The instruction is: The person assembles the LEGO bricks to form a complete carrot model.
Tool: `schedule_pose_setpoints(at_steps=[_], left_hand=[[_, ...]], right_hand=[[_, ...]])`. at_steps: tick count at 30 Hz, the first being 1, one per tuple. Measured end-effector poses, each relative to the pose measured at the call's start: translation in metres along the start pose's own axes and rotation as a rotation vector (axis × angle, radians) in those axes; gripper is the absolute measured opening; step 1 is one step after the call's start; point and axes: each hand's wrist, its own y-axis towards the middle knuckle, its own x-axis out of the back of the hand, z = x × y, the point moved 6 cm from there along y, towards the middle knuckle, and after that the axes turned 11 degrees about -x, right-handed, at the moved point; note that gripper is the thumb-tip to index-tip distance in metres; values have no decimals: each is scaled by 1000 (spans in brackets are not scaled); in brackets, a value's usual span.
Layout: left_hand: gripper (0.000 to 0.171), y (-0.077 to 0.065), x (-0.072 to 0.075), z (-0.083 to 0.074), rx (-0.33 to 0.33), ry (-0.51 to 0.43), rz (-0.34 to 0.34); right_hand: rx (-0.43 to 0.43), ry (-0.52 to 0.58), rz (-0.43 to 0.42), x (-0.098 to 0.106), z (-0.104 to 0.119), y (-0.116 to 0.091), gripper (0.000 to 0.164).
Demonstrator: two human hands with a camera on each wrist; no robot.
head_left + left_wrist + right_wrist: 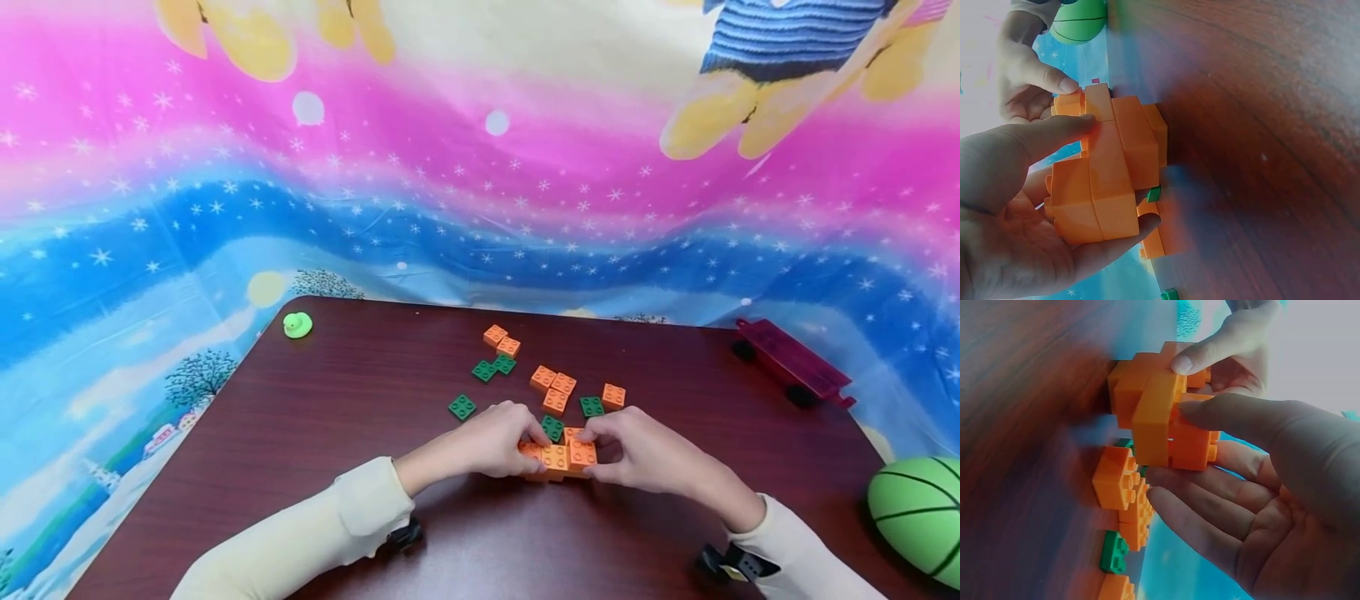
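Note:
Both hands are at one built stack of orange toy building bricks [555,458] close over the tabletop. My left hand [491,437] grips the stack's left end, its thumb on the near side and its fingers round the far side. At the other end, my right hand [645,450] pinches an upper orange brick [1191,449] between thumb and fingers. This brick sits on the stack's right end, with a small gap showing under it in the right wrist view. Narrower orange layers [1138,142] form the underside. A green brick [552,428] lies just behind the stack.
Several loose orange bricks [555,401] and green bricks [462,407] lie beyond the hands on the dark wooden table [337,400]. A green toy duck [297,325] stands back left. At right are a red wheeled toy [798,358] and a green ball [918,517]. Patterned cloth hangs behind.

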Motion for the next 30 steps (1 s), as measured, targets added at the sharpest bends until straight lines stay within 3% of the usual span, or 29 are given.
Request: schedule_pose_setpoints(at_steps=[9,21,24,30], left_hand=[[29,0,1,-1,1,-6,0],[29,1,1,0,6,-12,-4],[28,1,2,1,11,-15,-1],[28,1,1,2,18,-25,4]], right_hand=[[2,0,51,2,4,4,17],[-2,-67,31,2,4,7,23],[-37,66,71,-2,-4,6,23],[-227,584,288,-19,-31,3,28]])
